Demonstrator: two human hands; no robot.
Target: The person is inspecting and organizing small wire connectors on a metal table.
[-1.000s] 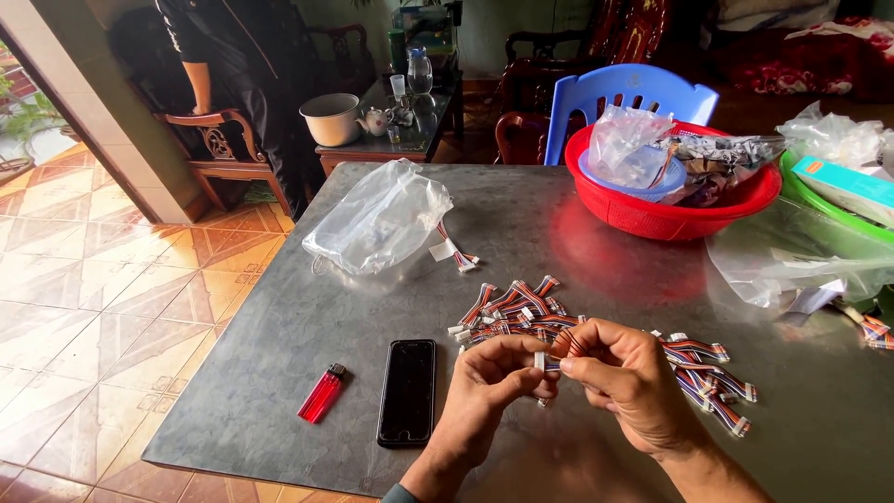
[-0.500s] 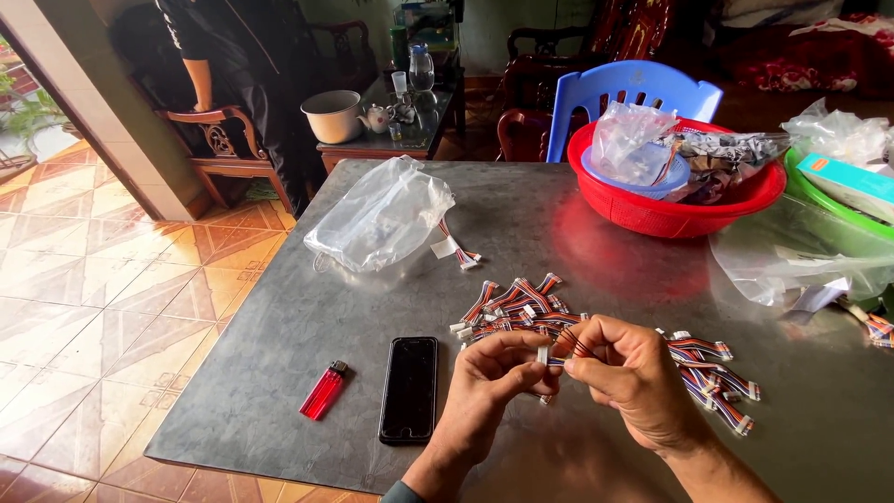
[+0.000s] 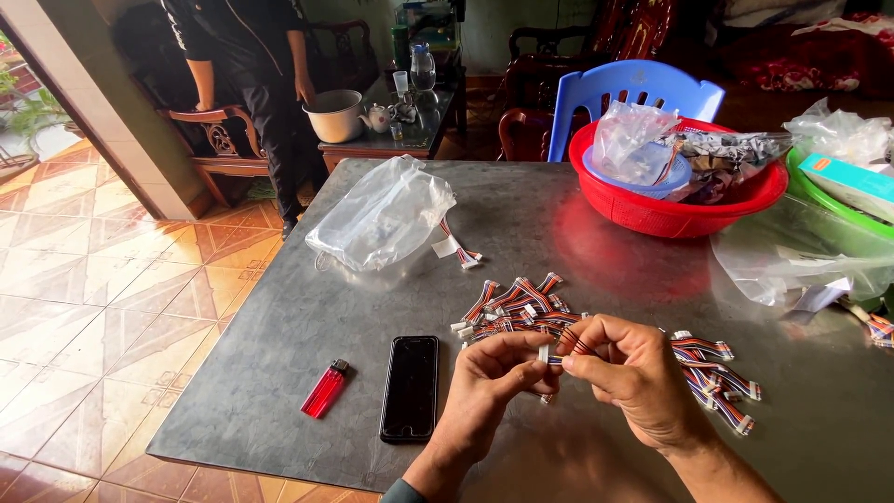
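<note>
- Our left hand (image 3: pixel 492 380) and right hand (image 3: pixel 626 377) meet above the table (image 3: pixel 307 345), fingertips pinching one small wire lead (image 3: pixel 551 355).
- Risk: white connector slips from our grip into the loose pile (image 3: pixel 521 305).
- Phone (image 3: pixel 410 387) close; elbow could knock it.

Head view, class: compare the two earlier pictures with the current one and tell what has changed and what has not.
Little has changed. The left hand and right hand stay together over the grey table, still pinching one small wire harness by its white connector; the fingers shifted only slightly. The pile of wire harnesses, black phone, red lighter, clear plastic bag and red basket lie as before.
</note>
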